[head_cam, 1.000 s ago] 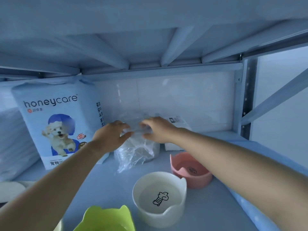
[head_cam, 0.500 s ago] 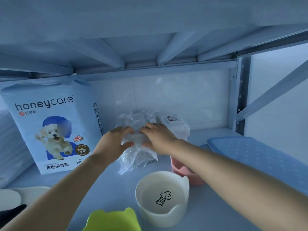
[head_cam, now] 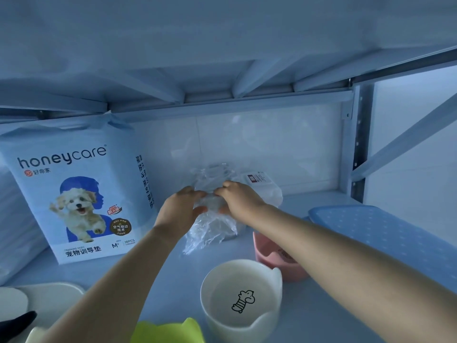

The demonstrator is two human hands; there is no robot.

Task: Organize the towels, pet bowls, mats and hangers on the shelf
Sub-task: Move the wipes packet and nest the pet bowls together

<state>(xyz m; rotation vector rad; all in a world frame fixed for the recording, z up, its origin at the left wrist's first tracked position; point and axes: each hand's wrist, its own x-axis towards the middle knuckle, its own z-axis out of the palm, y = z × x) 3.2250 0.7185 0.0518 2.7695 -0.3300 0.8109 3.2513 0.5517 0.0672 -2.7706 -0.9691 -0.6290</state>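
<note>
Both my hands reach to the back of the shelf (head_cam: pixel 158 273) and grip a crinkled clear plastic bag (head_cam: pixel 210 229). My left hand (head_cam: pixel 178 211) holds its left side, my right hand (head_cam: pixel 239 199) its top right. What the bag holds is too blurred to tell. A white pet bowl (head_cam: pixel 239 295) with a bone drawing stands in front. A pink bowl (head_cam: pixel 269 251) sits partly under my right forearm. A green bowl (head_cam: pixel 168 331) shows at the bottom edge.
A tall "honeycare" training-pad pack (head_cam: pixel 76 189) stands at the left. A white wrapped pack (head_cam: pixel 264 186) lies behind the bag. A blue dotted mat (head_cam: pixel 385 238) lies at the right. White items (head_cam: pixel 49 295) sit at the bottom left. The upper shelf hangs low overhead.
My hands and the bag have stayed together at the back of the shelf. The camera has shifted right, bringing the blue mat into view.
</note>
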